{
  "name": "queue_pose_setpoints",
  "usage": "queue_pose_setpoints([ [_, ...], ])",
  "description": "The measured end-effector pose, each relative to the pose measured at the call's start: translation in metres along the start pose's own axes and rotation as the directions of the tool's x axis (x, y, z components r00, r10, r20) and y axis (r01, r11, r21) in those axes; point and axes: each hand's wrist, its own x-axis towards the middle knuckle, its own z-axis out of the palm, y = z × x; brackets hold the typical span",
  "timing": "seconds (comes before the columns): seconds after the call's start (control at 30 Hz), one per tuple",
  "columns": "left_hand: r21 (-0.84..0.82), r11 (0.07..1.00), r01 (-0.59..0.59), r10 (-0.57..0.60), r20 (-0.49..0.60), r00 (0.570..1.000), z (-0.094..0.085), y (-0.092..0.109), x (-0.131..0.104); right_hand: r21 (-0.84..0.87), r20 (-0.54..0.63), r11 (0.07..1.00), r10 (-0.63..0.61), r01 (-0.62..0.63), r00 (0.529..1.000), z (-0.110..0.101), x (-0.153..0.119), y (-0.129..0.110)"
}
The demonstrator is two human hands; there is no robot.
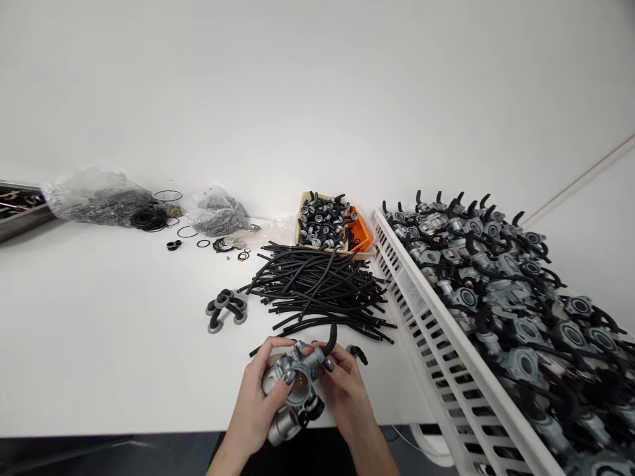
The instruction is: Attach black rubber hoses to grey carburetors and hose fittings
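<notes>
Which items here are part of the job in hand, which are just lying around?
In use:
left hand
right hand
carburetor
hose on it
hose pile
crate of carburetors

Lying about:
bags
O-rings
box of caps
metal tray

So the carburetor (pixel 296 390) is a small silver-grey cast metal piece, kind of chunky, with a round opening facing up toward the camera and a rounded shiny bowl at its lower end. It sits off the table at the near edge, tilted, cradled from both sides. A short black rubber hose (pixel 331 338) sticks up from its top right corner, curving slightly, one end pushed onto the body.
</notes>
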Motion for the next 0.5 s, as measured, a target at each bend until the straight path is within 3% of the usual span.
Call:
queue_pose_setpoints([
  [0.5,0.020,1.000,0.019,-0.019,0.011,1.000,0.002,-0.003,-0.002,-0.078,-0.077,0.996,-0.041,0.035,0.996,-0.001,-0.001,0.009],
])
